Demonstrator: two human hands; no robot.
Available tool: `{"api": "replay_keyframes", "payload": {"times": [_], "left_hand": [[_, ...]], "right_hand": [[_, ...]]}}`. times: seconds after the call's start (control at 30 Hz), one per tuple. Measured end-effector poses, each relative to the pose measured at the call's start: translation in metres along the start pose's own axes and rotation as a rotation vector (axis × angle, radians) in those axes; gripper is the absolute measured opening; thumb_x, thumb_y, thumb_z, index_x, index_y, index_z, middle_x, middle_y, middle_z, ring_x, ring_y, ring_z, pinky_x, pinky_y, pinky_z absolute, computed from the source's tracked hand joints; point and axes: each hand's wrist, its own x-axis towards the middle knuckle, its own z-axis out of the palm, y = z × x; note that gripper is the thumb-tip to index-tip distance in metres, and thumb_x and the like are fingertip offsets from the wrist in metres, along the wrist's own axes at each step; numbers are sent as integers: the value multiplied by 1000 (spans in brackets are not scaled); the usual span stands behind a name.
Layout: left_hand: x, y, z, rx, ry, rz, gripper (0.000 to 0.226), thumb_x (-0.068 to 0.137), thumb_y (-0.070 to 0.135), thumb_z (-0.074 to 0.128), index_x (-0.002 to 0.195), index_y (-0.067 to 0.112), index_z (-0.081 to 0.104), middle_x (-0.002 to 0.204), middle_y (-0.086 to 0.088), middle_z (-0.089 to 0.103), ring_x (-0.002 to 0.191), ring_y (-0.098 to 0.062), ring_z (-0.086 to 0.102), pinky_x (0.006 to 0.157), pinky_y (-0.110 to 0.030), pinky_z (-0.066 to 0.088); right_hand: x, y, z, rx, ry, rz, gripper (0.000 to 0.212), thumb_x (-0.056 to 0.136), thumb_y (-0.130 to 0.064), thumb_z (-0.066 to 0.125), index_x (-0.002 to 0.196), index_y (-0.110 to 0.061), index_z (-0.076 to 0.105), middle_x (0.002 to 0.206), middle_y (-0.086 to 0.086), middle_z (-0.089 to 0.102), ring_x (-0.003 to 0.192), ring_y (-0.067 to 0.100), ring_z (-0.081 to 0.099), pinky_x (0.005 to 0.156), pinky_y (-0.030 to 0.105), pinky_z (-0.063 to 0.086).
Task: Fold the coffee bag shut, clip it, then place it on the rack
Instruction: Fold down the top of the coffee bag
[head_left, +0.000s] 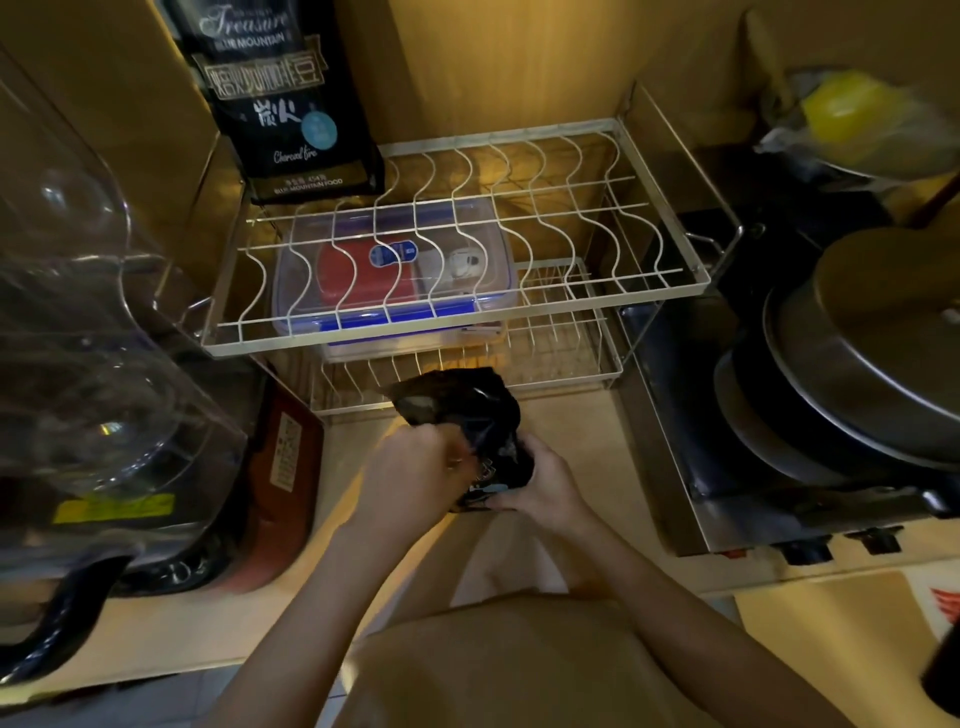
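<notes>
A small black coffee bag (467, 410) stands on the counter just in front of the white wire rack (660, 280). My left hand (415, 467) grips the bag's crumpled top on its left side. My right hand (540, 478) holds the bag's lower right side. The bag's top is bent over and creased. A second, taller black coffee bag (280, 98) stands upright on the back left corner of the rack's upper shelf. No clip is visible.
A clear blue-edged box (395, 270) sits under the rack's upper shelf. A clear water jug (88, 322) and a red-brown packet (285, 467) stand at left. A stove with stacked pans (852, 374) fills the right. A yellow item in plastic (852, 114) lies at the back right.
</notes>
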Motion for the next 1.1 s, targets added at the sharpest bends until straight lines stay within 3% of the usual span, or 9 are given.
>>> {"api": "replay_keyframes", "payload": {"times": [0.1, 0.2, 0.3, 0.43, 0.53, 0.77, 0.9, 0.97, 1.1], "left_hand": [[7, 24, -11, -1, 31, 382, 20, 82, 15, 51, 95, 15, 65, 97, -4, 70, 92, -18, 63, 81, -25, 46], [30, 28, 0, 331, 209, 557, 23, 75, 19, 49, 89, 17, 68, 103, -4, 70, 104, -21, 62, 102, -32, 35], [47, 24, 0, 527, -3, 328, 24, 84, 25, 52, 102, 16, 65, 125, -8, 59, 127, -25, 44, 114, -48, 16], [62, 11, -12, 527, -209, 90, 29, 87, 35, 48, 104, 15, 61, 101, -7, 65, 93, -24, 61, 84, -39, 49], [62, 0, -13, 466, -357, 93, 31, 85, 34, 54, 109, 17, 60, 104, -7, 64, 94, -25, 61, 73, -36, 52], [63, -3, -9, 457, -334, 109, 23, 87, 22, 53, 106, 11, 61, 101, -13, 63, 93, -30, 60, 73, -39, 52], [67, 3, -10, 458, -326, 125, 20, 86, 20, 55, 101, 9, 61, 100, -14, 63, 92, -31, 59, 76, -42, 54], [69, 7, -10, 463, -336, 131, 19, 86, 17, 55, 102, 8, 60, 101, -14, 62, 93, -31, 58, 76, -39, 52], [71, 16, -12, 471, -363, 137, 20, 85, 16, 56, 103, 9, 60, 105, -14, 60, 96, -31, 57, 73, -38, 47]], "right_hand": [[6, -2, 1, -135, 102, -99, 75, 46, -33, 86, 113, -25, 52, 109, -4, 63, 103, 13, 58, 89, 34, 50], [11, -7, -1, -295, 136, -170, 74, 46, -37, 84, 111, -22, 52, 112, 2, 63, 105, 20, 55, 90, 38, 47], [10, -7, -2, -384, 92, -221, 69, 51, -28, 81, 113, -17, 53, 113, 7, 59, 107, 27, 50, 88, 35, 40], [2, 1, -1, -398, 28, -263, 70, 56, -45, 65, 117, -15, 52, 114, 8, 57, 108, 24, 45, 85, 32, 38], [1, 6, 0, -425, 17, -285, 75, 55, -53, 53, 118, -13, 51, 114, 9, 56, 107, 24, 43, 84, 29, 35], [3, 5, -12, -351, -143, -217, 83, 52, -53, 57, 127, -20, 43, 126, 3, 47, 117, 16, 36, 92, 26, 31], [3, -5, -24, -88, -186, -79, 47, 76, -21, 52, 123, -20, 54, 126, 3, 54, 119, 16, 46, 100, 27, 36], [3, -5, -29, -202, -111, -173, 36, 87, -10, 47, 122, -18, 56, 124, 7, 59, 117, 18, 51, 100, 28, 39], [3, 3, -29, -681, 25, -364, 33, 93, -26, 41, 124, -21, 52, 113, 9, 67, 102, 27, 62, 83, 40, 52]]}}
